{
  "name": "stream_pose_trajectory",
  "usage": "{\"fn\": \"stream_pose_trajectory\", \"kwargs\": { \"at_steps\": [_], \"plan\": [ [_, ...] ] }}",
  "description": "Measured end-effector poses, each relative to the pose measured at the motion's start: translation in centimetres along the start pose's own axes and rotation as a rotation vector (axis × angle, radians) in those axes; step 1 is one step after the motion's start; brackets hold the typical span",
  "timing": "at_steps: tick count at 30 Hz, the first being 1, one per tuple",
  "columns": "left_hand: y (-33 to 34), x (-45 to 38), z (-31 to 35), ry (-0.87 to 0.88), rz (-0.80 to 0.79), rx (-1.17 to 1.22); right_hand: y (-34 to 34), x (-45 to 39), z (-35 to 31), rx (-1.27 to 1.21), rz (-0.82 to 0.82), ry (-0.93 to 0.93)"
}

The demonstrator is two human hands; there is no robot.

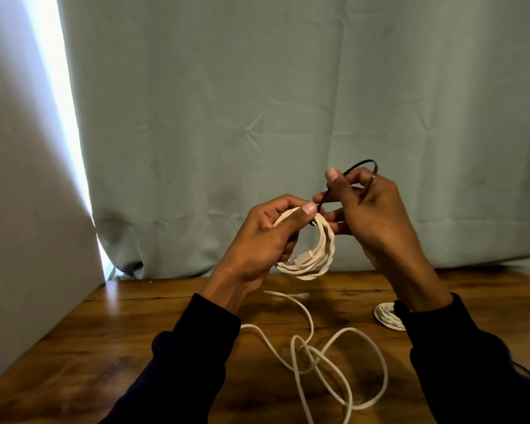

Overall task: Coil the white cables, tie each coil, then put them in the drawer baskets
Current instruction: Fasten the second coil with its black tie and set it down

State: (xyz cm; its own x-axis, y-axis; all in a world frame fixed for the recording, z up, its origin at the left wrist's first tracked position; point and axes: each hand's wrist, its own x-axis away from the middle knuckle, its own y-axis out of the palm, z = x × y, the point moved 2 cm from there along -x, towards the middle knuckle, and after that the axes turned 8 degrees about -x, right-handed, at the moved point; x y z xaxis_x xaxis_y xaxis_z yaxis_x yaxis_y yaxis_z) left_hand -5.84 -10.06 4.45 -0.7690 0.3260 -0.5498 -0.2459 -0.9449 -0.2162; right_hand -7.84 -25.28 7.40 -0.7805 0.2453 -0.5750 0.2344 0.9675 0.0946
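Note:
My left hand (262, 237) grips a coiled white cable (320, 255) held up above the table, thumb pressed on its top. Its plug end lies against the lower part of the coil. My right hand (371, 215) pinches a thin black tie (360, 164) that loops up over the fingers and runs down to the top of the coil. A loose white cable (334, 353) sprawls in loops on the wooden table (110, 332) below my hands. Another coiled white cable (386, 316) lies on the table, partly hidden by my right sleeve.
A pale green curtain (288, 102) hangs behind the table's far edge. A white panel (22, 194) stands along the left side, with bright light in the gap beside it. No drawer baskets are in view.

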Motion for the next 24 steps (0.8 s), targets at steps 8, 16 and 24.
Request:
{"fn": "stream_pose_trajectory", "kwargs": {
  "at_steps": [8,16,24],
  "plan": [
    [0.1,-0.2,-0.1,0.079,0.069,-0.078,-0.2,-0.5,0.8,-0.092,-0.237,0.141],
    [0.8,-0.2,0.1,0.039,0.131,-0.087,0.9,0.8,-0.3,0.375,-0.105,-0.529],
    [0.7,-0.5,-0.2,0.086,0.225,-0.099,1.1,0.4,0.4,0.264,-0.211,-0.470]
  ]
}}
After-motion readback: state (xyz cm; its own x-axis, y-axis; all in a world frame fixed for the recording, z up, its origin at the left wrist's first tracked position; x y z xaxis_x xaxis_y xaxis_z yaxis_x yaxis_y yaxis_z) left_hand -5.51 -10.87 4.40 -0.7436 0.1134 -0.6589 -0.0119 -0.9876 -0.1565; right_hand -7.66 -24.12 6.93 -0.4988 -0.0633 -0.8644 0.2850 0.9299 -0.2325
